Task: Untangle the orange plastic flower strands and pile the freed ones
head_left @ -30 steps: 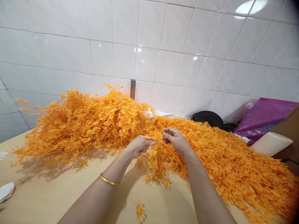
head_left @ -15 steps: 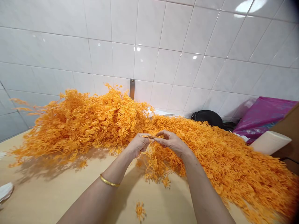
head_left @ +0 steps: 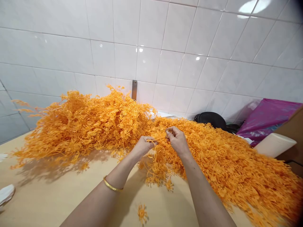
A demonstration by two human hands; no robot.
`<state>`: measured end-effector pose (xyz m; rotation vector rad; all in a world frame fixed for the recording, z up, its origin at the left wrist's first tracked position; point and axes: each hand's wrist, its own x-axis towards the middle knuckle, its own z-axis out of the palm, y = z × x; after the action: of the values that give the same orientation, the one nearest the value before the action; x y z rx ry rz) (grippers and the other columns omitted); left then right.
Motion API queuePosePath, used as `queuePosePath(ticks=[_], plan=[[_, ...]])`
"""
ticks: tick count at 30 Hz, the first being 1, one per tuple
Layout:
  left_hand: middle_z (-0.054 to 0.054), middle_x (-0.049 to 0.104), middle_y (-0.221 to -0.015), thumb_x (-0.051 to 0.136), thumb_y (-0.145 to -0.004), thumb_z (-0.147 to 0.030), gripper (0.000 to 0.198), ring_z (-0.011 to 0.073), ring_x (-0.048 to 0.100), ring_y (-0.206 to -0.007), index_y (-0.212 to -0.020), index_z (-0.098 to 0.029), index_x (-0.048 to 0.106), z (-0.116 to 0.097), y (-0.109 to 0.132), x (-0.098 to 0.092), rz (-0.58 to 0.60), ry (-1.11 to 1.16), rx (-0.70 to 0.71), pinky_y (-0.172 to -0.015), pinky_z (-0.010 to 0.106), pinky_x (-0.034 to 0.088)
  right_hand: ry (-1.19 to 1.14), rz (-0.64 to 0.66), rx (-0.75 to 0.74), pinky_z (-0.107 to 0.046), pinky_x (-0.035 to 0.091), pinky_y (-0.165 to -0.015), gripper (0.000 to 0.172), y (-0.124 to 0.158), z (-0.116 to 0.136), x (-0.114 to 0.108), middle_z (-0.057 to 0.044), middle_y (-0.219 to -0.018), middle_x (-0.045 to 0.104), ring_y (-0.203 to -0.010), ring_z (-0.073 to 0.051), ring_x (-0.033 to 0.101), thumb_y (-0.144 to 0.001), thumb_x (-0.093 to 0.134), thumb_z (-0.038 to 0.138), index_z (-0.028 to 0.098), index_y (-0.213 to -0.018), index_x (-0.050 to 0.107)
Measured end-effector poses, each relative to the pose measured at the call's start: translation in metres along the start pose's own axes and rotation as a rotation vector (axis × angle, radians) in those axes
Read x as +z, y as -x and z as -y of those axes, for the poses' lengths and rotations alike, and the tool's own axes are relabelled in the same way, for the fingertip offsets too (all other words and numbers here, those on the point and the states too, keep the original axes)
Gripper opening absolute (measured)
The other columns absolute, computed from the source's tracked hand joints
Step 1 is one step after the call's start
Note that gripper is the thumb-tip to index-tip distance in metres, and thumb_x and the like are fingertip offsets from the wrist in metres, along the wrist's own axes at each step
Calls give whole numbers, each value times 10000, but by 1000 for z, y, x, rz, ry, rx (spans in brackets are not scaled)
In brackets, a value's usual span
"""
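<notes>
One orange artificial-flower stem (head_left: 155,152) drooping between the hands, left hand (head_left: 142,147) pinching it, right hand (head_left: 177,139) bunching its fingers nearby, hold unclear, matching sprays (head_left: 106,119) spreading beyond both, loose flower head (head_left: 142,214) lying nearer.

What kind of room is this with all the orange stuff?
Maybe a workroom: there's a shiny tiled wall, a pale table, and big heaps of orange sprigs spread over it.
</notes>
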<state>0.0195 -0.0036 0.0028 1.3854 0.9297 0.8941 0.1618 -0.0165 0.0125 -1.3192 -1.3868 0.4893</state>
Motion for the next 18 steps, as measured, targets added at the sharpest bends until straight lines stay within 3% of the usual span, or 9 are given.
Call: queuePosePath(ticks=[4,8,10,13,18], plan=[[12,588,-602,512,-557,-77,166,82,468,-580,-653,-107,644,-4,1,0,62,27,112,-529,180,345,-33,-313,11,-246,399,-512,157,-3,-9,1,6,-578,498,-547,-123,506,-679,504,336,182,-710,500],[32,620,-665,489,-545,-86,223,102,478,-592,-690,-108,657,-1,-2,-9,41,-106,84,-526,204,350,-157,-671,82,-212,362,-422,121,-10,-12,-26,56,-532,419,-429,-76,407,-700,454,314,196,-697,429],[32,612,-643,514,-558,-136,213,98,463,-558,-710,-103,660,2,-4,-12,37,-147,75,-507,210,340,-245,-754,128,-200,340,-386,132,-13,-10,-41,75,-503,386,-385,-63,368,-707,447,326,200,-694,408],[30,604,-630,565,-558,-207,193,98,471,-572,-685,-98,660,6,-5,-11,86,-143,120,-544,218,353,-359,-642,147,-193,312,-361,218,-13,-4,-43,81,-467,374,-363,-56,351,-689,492,394,192,-640,424],[43,618,-691,596,-541,-237,223,116,498,-630,-699,-95,662,14,-9,-8,112,-185,120,-603,236,369,-265,-359,-7,-195,277,-380,344,-7,8,-16,82,-430,326,-380,-53,325,-652,553,453,188,-532,371]])
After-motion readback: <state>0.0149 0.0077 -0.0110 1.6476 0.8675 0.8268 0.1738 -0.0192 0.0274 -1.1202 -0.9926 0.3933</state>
